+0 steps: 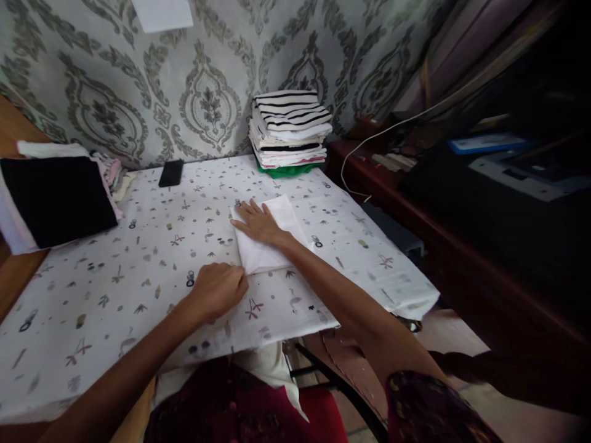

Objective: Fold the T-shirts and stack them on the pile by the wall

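A folded white cloth [281, 240] lies on the patterned table cover in front of me. My right hand [255, 223] rests flat on its upper left part, fingers spread and palm down. At the cloth's near left corner, my left hand [219, 290] is closed, with the fingers curled under and the knuckles up. Whether the corner is pinched in those fingers is hidden. The near edge of the cloth runs beneath my right forearm.
A stack of folded clothes [290, 132] stands at the back by the wall. More folded clothes, a black one [60, 200] on top, sit at the left. A black phone [171, 173] lies near the wall. A dark wooden desk [443, 221] with a white cable [392, 128] borders the right.
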`<state>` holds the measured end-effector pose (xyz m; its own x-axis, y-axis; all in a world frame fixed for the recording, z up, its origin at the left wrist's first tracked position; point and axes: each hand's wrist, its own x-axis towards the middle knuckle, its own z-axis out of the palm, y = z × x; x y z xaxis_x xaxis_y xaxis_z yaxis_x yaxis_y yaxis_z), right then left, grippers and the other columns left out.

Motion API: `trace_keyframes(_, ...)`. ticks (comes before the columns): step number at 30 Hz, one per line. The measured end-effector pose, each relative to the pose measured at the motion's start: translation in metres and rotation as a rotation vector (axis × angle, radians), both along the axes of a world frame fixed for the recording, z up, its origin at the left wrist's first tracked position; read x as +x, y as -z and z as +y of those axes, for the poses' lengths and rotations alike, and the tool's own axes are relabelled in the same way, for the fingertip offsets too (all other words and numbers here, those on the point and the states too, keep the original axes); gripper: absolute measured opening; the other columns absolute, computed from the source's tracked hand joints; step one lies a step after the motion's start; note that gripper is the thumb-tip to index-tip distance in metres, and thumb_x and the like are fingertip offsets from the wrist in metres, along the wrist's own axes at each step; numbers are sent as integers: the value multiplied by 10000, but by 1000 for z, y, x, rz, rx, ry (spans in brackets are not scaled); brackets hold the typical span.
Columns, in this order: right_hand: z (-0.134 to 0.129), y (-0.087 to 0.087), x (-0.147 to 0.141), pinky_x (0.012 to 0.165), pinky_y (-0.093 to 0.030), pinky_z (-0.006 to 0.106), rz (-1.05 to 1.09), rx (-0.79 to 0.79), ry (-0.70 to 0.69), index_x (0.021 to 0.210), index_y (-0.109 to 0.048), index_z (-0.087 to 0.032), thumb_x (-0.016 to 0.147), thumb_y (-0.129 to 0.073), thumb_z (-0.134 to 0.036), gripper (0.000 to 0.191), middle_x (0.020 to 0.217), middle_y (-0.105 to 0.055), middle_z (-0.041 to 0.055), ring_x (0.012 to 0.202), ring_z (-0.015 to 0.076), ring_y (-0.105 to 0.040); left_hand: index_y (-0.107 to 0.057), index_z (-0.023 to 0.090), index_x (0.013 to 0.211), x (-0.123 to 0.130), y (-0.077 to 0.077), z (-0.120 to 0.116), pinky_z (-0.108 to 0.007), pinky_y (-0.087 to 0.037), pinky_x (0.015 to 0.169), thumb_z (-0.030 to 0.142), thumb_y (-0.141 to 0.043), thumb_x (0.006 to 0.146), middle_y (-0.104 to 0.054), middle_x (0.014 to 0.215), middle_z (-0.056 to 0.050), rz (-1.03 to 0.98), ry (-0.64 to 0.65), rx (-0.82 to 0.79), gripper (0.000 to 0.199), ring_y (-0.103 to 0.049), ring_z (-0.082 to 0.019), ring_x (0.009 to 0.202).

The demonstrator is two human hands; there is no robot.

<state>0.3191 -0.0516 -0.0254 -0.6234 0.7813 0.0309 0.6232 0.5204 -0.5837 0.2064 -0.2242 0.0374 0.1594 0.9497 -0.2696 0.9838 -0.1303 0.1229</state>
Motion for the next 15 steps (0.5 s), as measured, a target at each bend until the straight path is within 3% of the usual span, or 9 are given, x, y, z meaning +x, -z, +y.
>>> trace_keyframes(3,-10,-12,14,1265,-38,532,116,24,-27,1577,-372,-227,1028,-314,-600,666,1688,-231,79,1579,260,-90,-649,238,929,-13,-13,13,-387,-484,762,403,-389,960,-716,853,-65,-173,-14,157,309,-649,-252,808)
trace_keyframes(6,-18,-14,36,1267,-39,531,159,94,24,1563,-388,-242,1042,-310,-545,607,1689,-233,64,1579,235,-102,-582,202,1298,-7,-2,21,-456,-404,1080,432,-322,1001,-656,1318,-141,-287,91,362,456,-577,-290,1240)
trace_keyframes(8,-19,-8,52,1267,-50,537,137,85,120,1543,-411,-246,1036,-363,-502,570,1686,-246,65,1577,243,-115,-459,203,1474,2,17,20,-486,-223,1231,496,-334,1011,-474,1561,-137,-313,255,316,561,-380,-285,1471)
trace_keyframes(10,-17,0,67,1266,-84,542,134,41,217,1516,-442,-221,1013,-433,-469,561,1677,-267,93,1570,277,-147,-365,230,1551,10,36,16,-513,-96,1273,584,-366,999,-335,1651,-114,-304,392,192,655,-240,-274,1550)
trace_keyframes(13,-10,7,84,1260,-165,518,191,-12,324,1476,-479,-160,981,-487,-415,557,1640,-332,150,1537,326,-239,-308,270,1582,11,50,10,-525,-74,1282,620,-375,994,-277,1673,-96,-320,448,96,688,-190,-256,1567)
trace_keyframes(15,-5,5,90,1243,-235,492,173,-12,396,1466,-483,-143,977,-463,-366,538,1590,-406,169,1494,327,-323,-313,292,1575,5,51,9,-508,-114,1287,566,-377,1010,-296,1669,-83,-396,396,127,632,-198,-242,1566)
